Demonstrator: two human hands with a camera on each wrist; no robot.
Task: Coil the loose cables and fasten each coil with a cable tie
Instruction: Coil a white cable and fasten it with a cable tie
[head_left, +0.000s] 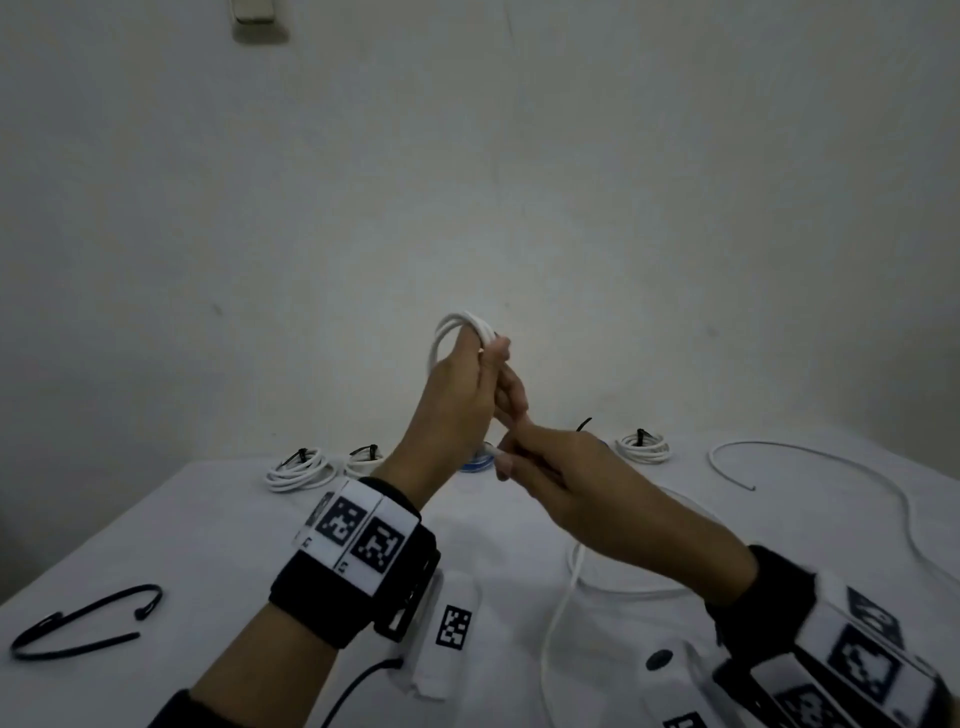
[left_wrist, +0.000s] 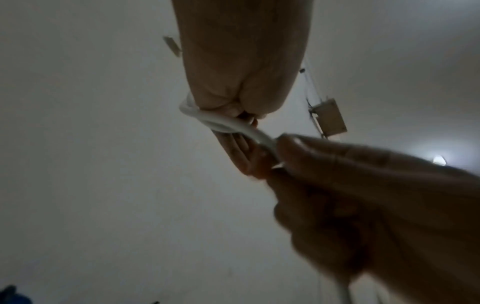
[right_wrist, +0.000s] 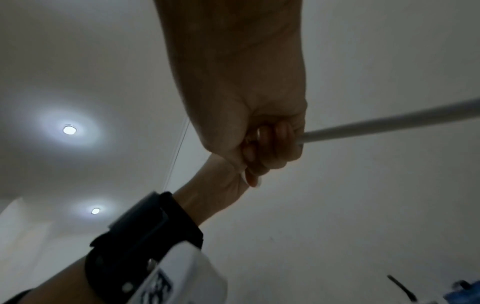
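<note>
On a table under a white cloth (head_left: 260, 545), set against a bare pale wall (head_left: 519, 182): three finished white coils, each cinched with a black tie, along the far edge — two at left (head_left: 294, 470) (head_left: 363, 459), one at right (head_left: 643, 448). Between them, partly behind the hands, a blue round item (head_left: 475, 464), possibly a tape roll; too hidden to confirm. Near the left front, a loose black cable (head_left: 78, 626); at far right, a loose white cable (head_left: 810, 467) trailing off the edge. Ceiling lights (right_wrist: 68, 130) lit in the right wrist view.

Above the table centre, raised left hand (head_left: 457, 395) curled tight round a small white cable coil (head_left: 457, 330), loops bunched in the fist. Right hand (head_left: 561, 483) just beside and below it, fingers (left_wrist: 311, 150) closed on the same cable's running length (head_left: 558, 623), which drops to the cloth. Both hands clamped on the cable, touching each other.
</note>
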